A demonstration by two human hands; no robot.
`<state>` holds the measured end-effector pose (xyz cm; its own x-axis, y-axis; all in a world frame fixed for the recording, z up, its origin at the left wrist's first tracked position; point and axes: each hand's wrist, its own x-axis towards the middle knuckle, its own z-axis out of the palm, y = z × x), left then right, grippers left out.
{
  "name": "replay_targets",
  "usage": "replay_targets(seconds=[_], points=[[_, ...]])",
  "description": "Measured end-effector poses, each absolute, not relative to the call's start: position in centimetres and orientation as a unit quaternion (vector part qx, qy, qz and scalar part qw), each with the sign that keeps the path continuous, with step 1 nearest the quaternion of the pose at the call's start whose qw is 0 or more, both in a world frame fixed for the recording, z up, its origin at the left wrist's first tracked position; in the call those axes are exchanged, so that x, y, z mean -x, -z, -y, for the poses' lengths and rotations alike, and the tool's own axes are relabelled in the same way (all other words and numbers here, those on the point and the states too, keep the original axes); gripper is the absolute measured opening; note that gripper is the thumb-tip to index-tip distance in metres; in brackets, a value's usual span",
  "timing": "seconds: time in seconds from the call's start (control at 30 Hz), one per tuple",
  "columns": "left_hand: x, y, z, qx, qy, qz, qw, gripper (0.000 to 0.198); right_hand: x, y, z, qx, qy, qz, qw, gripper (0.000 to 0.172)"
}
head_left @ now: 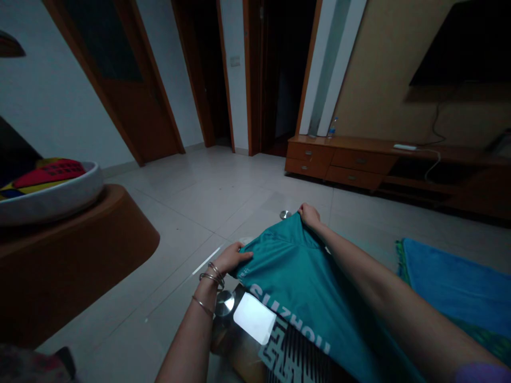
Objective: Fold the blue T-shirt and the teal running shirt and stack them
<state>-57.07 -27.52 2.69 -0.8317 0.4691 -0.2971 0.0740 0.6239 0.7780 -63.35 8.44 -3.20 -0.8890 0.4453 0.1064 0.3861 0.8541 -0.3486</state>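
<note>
Floor tiles show through the glass table (159,319) beneath a teal jersey (295,287); left hand (233,258) and right hand (309,215) grip its edges, apart; its lower end leaves frame, glare hiding some lettering (287,324).

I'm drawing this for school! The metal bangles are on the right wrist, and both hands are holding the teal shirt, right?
Not quite: the head view shows the metal bangles on the left wrist, not the right. The rest is correct: the left hand and right hand are both holding the teal shirt.
</note>
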Motion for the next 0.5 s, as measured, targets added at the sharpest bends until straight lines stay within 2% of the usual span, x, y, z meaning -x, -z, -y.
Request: replay_targets(seconds=[0.2,0.3,0.4,0.5], points=[[57.3,-3.0,28.4,-0.119,-0.151,-0.971,0.142,0.03,62.4,3.6,-7.4,0.192,-0.16,0.963,0.101,0.033],[56.7,-3.9,28.4,-0.094,-0.063,-0.987,0.11,0.034,62.6,3.2,-7.6,0.19,-0.18,0.961,0.089,0.033],[56.2,-4.5,27.7,-0.099,-0.021,-0.995,0.001,0.033,63.1,2.0,-8.9,0.187,-0.221,0.956,0.047,0.036],[55.8,-4.0,25.9,-0.18,-0.051,-0.975,-0.121,0.033,62.8,0.4,-11.0,0.18,-0.277,0.944,-0.014,0.048]])
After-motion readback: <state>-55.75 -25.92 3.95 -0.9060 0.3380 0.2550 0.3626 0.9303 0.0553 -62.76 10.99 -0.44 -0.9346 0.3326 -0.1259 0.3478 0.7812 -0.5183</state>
